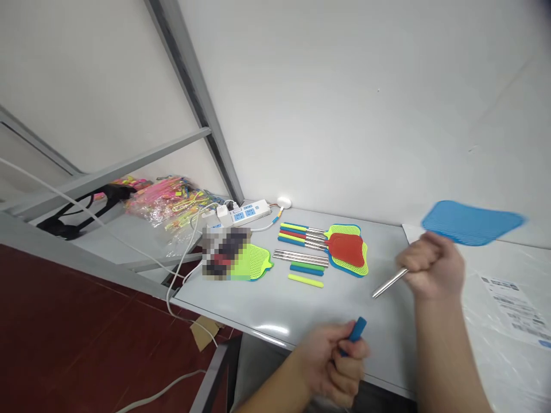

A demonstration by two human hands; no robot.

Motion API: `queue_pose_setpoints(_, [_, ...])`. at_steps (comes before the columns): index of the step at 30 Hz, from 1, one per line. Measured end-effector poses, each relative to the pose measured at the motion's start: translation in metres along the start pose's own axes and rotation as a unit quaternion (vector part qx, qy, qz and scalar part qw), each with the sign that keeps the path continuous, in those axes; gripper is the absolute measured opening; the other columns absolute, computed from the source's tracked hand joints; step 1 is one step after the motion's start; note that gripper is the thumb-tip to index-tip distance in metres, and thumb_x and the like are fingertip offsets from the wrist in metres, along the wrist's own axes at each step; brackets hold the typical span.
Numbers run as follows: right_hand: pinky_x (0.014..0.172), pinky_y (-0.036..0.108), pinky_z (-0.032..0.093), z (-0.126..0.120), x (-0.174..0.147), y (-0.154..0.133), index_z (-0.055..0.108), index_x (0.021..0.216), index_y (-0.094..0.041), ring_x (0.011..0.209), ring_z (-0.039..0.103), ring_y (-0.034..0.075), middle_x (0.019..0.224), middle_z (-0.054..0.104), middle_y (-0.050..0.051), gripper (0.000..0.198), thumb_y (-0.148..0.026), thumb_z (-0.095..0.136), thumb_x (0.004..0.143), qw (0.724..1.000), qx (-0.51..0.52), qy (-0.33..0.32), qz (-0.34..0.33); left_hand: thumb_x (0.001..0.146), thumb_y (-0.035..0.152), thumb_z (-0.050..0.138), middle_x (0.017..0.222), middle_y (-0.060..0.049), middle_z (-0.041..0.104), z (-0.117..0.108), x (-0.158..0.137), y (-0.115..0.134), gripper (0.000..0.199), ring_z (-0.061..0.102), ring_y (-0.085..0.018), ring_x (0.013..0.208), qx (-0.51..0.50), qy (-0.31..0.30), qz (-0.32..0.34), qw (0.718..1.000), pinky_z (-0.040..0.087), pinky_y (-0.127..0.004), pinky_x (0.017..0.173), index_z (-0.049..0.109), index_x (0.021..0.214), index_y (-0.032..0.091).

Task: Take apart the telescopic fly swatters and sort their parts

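Apparently a small workshop; loose handles (307,270), metal rods (300,258), swatter heads (346,250); plastic bags of goods (166,199) nearby

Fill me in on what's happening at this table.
A person's right hand holds a blue swatter, its bare metal rod sticking out below the fist. The left hand grips a blue handle, apart from that rod. On the table lie loose rods, loose handles in green, blue and yellow, and a pile of swatters with a red one on top.
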State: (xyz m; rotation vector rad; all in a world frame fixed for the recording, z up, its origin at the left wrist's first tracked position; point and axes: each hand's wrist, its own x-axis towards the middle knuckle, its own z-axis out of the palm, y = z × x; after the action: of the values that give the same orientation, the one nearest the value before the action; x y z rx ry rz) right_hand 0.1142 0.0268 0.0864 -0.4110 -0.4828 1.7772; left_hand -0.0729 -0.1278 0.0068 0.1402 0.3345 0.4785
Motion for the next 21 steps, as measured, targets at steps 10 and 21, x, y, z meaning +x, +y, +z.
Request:
queue_pose_setpoints(10, [0.04,0.023,0.018,0.007,-0.016,0.001,0.015,0.058,-0.021,0.037,0.022,0.003,0.044,0.022,-0.011,0.041,-0.022,0.046,0.085,0.988,-0.069,0.075,-0.115,0.091,0.05,0.056,0.095,-0.004,0.055,-0.003,-0.037,0.011,0.032,0.05,-0.017,0.087,0.405,0.353,0.436,0.722,0.041,-0.029,0.08,0.062,0.097,0.019])
queue_pose_setpoints(21, [0.043,0.026,0.021,-0.028,-0.044,0.031,0.023,0.057,-0.019,0.043,0.019,0.008,0.048,0.018,-0.007,0.042,-0.025,0.054,0.085,0.969,-0.137,0.123,-0.167,0.084,0.021,0.066,0.102,-0.005,0.064,-0.033,-0.057,0.024,0.006,0.056,-0.023,0.103,0.63,0.482,0.405,0.456,0.045,-0.038,0.09,0.061,0.087,0.022])
